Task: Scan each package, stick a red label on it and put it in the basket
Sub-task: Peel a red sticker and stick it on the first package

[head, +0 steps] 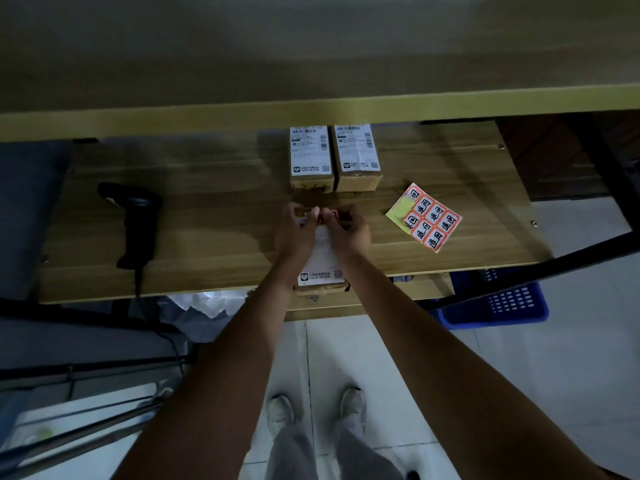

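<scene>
Labelling step: my left hand and right hand pinch a red label onto the package at the surface's front edge; next, I judge, pressing flat, then the basket.

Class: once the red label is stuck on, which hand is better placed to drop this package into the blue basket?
Probably the right hand. The basket sits low to the person's right, under the table edge, on that hand's side. The left hand would have to cross over. Both now pinch the label on the package.
</scene>
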`<state>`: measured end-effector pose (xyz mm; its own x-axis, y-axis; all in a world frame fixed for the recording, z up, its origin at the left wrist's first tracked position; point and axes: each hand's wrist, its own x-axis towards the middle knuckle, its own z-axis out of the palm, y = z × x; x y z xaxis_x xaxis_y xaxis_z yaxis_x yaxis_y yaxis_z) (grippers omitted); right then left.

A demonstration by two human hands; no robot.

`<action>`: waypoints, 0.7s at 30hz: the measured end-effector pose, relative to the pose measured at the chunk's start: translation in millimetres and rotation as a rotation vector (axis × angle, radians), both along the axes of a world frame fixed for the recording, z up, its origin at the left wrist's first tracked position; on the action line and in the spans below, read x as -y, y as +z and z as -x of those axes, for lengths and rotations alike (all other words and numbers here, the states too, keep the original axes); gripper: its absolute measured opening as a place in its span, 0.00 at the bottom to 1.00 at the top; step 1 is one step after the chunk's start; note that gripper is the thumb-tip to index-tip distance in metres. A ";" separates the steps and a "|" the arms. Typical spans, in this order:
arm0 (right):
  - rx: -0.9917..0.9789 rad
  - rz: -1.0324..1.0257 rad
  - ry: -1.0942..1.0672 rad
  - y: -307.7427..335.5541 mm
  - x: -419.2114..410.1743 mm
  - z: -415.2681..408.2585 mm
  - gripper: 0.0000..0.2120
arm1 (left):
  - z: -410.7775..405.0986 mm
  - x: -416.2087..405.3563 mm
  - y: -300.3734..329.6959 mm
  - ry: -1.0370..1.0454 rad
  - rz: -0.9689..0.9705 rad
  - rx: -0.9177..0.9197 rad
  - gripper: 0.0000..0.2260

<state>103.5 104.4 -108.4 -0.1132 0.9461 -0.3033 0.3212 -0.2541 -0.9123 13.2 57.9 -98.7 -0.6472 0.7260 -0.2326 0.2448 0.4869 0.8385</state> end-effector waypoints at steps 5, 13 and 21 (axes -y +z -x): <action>-0.008 -0.051 0.007 -2.8 -1.4 0.6 0.11 | -3.2 -2.5 6.4 -0.010 0.021 -0.020 0.14; -0.010 -0.093 0.026 -5.1 2.4 -0.9 0.10 | -4.9 1.6 1.4 -0.007 -0.063 -0.032 0.16; -0.015 -0.102 0.075 -4.0 -4.6 -0.2 0.06 | -3.7 1.6 4.7 -0.028 -0.038 -0.053 0.17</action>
